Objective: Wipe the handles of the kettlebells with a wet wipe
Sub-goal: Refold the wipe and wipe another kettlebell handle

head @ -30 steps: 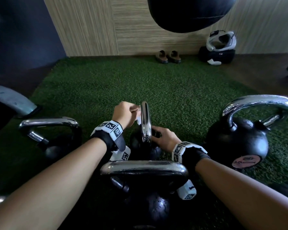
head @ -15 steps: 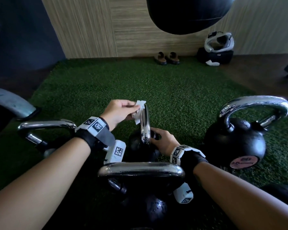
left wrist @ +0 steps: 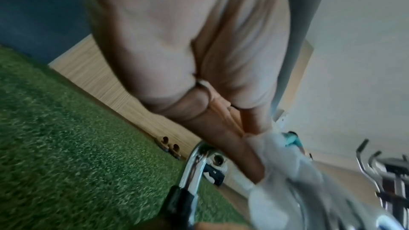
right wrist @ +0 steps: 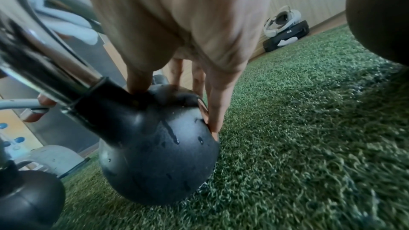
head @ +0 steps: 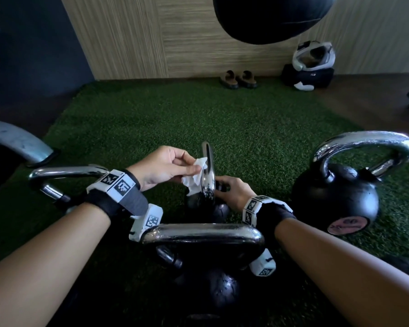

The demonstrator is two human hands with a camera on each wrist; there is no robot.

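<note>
A small black kettlebell (head: 213, 208) stands on the green turf, its chrome handle (head: 207, 171) edge-on to me. My left hand (head: 168, 166) pinches a white wet wipe (head: 196, 175) against the handle's left side. The left wrist view shows the wipe (left wrist: 283, 172) bunched at the fingertips beside the chrome handle (left wrist: 194, 163). My right hand (head: 232, 190) clasps the top of the kettlebell's ball (right wrist: 155, 155), thumb near the handle's base and fingers (right wrist: 214, 111) down the far side.
A larger kettlebell's handle (head: 202, 234) is just in front of me, another kettlebell (head: 335, 197) stands right, a third handle (head: 66, 172) left. A black punch bag (head: 269, 17) hangs above. Sandals (head: 237, 79) and a headset (head: 313, 55) lie by the wall.
My left hand has come off the top of the handle and shifted left, and the wipe now hangs open along the handle's left side. The right hand has stayed on the ball.
</note>
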